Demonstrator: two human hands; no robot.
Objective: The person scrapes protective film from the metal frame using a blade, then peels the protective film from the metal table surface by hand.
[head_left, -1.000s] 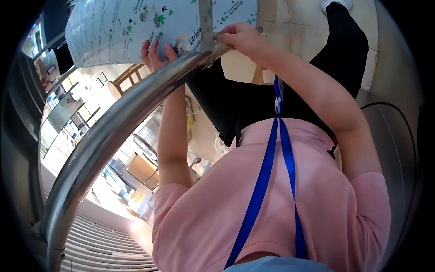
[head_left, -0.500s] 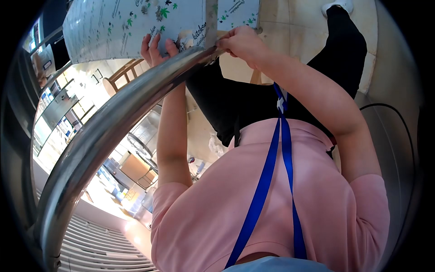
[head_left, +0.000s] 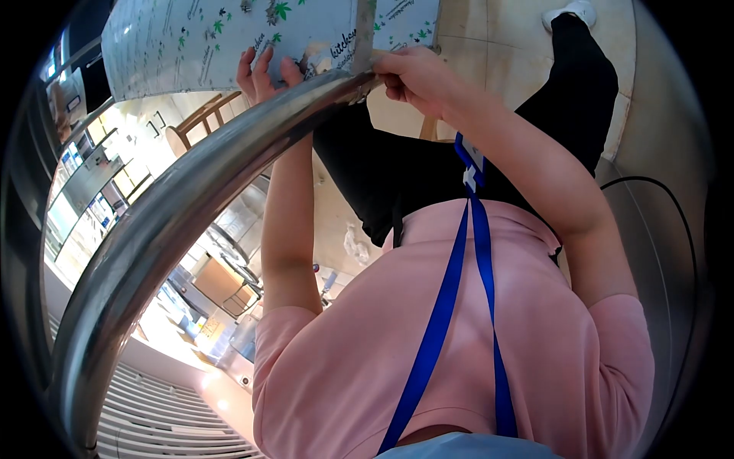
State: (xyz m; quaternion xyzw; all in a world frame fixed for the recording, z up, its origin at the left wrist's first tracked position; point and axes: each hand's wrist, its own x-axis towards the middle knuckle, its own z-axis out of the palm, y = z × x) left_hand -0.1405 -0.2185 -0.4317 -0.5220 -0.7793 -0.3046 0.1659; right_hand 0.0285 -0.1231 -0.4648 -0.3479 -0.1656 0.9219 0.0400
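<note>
A panel (head_left: 164,57) covered in pale film printed with green leaves and lettering lies at the top of the view. Its film looks torn near the word "kitchen". My left hand (head_left: 264,80) is partly behind a thick steel tube (head_left: 176,183), its fingers apart and raised against the panel's lower edge. My right hand (head_left: 417,80) is closed, thumb and forefinger pinched at the panel's edge beside the tube's upper end. What lies between those fingertips is too small to make out. A narrow grey strip (head_left: 365,34) runs up the panel just left of them.
A blue lanyard (head_left: 432,329) hangs down my front towards my lap. On the left, beyond the tube, are a wooden chair (head_left: 202,122), a wheel and a brown box (head_left: 222,283). A black cable (head_left: 673,203) curves along a metal surface at right.
The right hand has shifted slightly right along the panel's edge, still pinched. The left hand keeps nearly the same place. The whole view has tilted a little.
</note>
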